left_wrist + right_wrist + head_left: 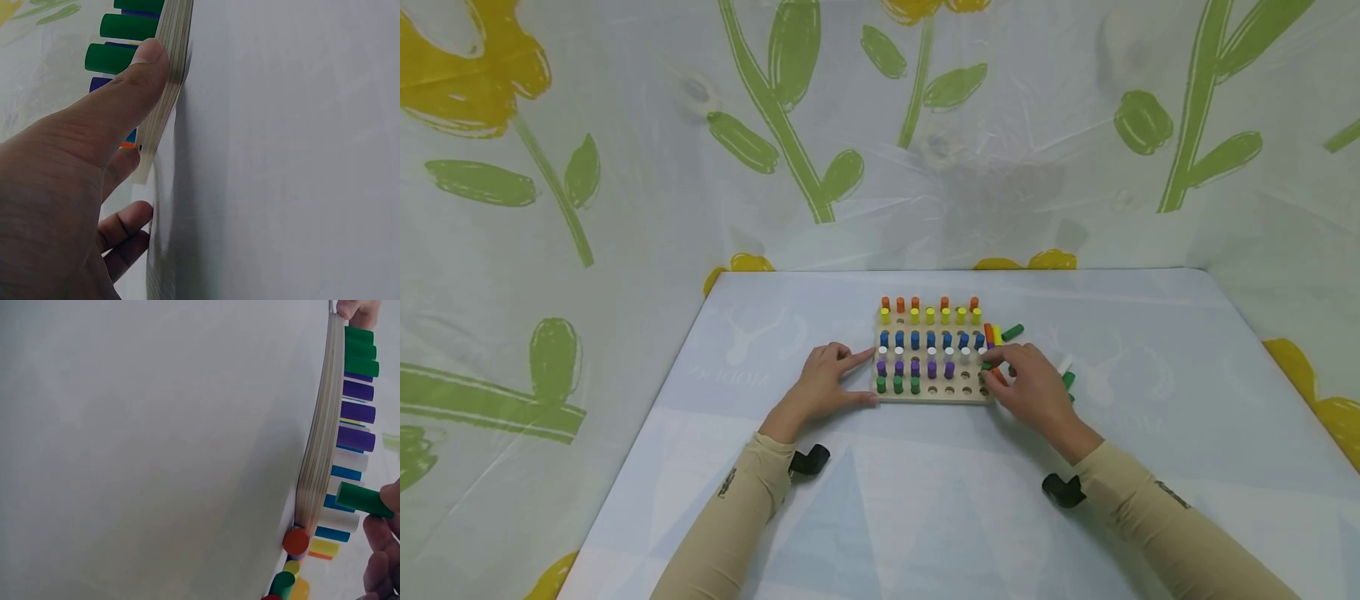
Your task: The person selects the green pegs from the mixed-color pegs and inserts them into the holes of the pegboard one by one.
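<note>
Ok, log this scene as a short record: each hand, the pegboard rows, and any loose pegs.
Left hand: touching left edge of pegboard
Right hand: pinching a green peg near the pegboard's right side
Standing pegs, far to near rows: orange, yellow, blue, white, purple, green
Green row: three pegs at the left end, open holes rightward
Loose pegs: lying right of the pegboard

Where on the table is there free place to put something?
Bare tabletop lies between the sleeves, in front of the pegboard, and between the left hand and the tabletop's left edge. Crowded: the pegboard's right side, with loose pegs and the right hand.
</note>
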Tool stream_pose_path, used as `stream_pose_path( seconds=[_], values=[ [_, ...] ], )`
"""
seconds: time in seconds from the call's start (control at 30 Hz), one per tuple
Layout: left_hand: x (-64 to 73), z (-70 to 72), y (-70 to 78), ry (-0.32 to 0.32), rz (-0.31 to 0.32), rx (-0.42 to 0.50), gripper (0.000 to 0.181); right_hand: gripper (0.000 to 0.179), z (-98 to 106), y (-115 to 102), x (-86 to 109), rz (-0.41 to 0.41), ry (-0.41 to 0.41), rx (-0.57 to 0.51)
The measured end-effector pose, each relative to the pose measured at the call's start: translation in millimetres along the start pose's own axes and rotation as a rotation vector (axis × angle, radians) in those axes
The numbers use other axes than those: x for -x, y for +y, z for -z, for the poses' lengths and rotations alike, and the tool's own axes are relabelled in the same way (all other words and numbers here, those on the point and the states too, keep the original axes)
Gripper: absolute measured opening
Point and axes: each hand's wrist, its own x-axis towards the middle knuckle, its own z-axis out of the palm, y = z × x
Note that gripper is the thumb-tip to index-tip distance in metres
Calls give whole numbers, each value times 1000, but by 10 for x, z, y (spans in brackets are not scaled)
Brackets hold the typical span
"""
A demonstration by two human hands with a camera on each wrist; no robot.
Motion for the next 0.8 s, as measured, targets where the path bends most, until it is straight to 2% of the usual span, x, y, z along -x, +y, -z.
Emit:
stream_pose_path(
  seconds=[0.5,0.8],
  values=[
    [9,-1,-7,7,-5,8,87,25,-57,-101,-17,42,-15,-16],
    [16,3,3,0,7,5,87,25,-82,-138,-13,39,-32,-20]
  ],
)
